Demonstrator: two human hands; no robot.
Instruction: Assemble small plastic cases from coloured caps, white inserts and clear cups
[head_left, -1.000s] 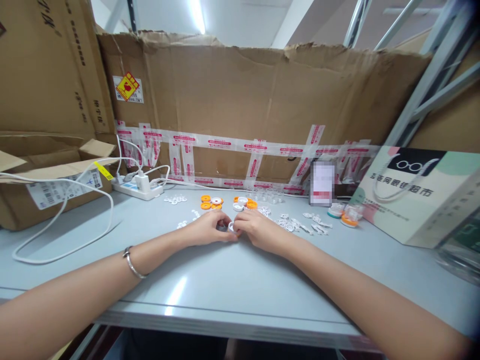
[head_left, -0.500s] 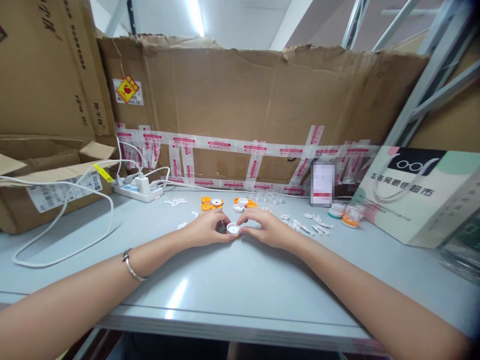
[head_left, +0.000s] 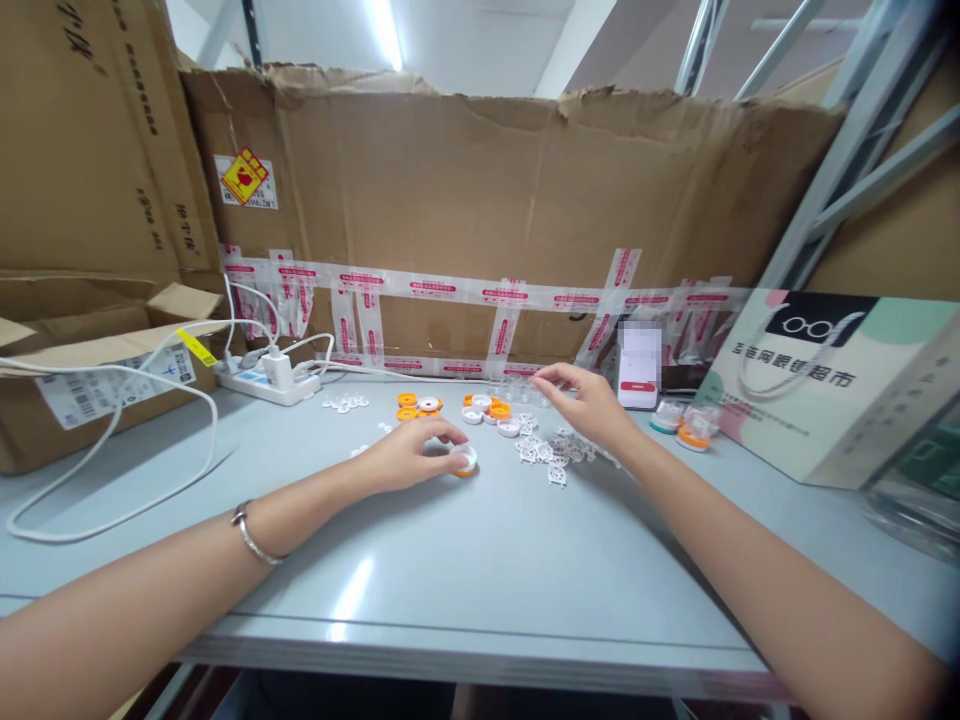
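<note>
My left hand [head_left: 420, 450] rests on the table with thumb and fingers closed on the rim of a small round plastic case [head_left: 466, 458], white above and orange at its base. My right hand [head_left: 585, 400] is stretched out toward the back, thumb and forefinger slightly apart at the clear plastic cups [head_left: 517, 388]. Whether the fingertips touch a cup cannot be made out. Under and beside that hand lies a pile of flat white cut-out plastic pieces [head_left: 555, 452]. Between the hands and the box are orange rings [head_left: 499, 410] and white round parts [head_left: 508, 428].
A large taped cardboard box [head_left: 465, 190] walls off the back. At left stand a power strip [head_left: 274, 385] with white cables and an open carton [head_left: 97, 390]. A phone [head_left: 638, 370], finished-looking round cases [head_left: 696, 430] and a paper bag [head_left: 802, 400] stand at right.
My right hand has let go of the round case and moved right and back to the clear cups. The left hand still holds the case. The view has shifted slightly.
</note>
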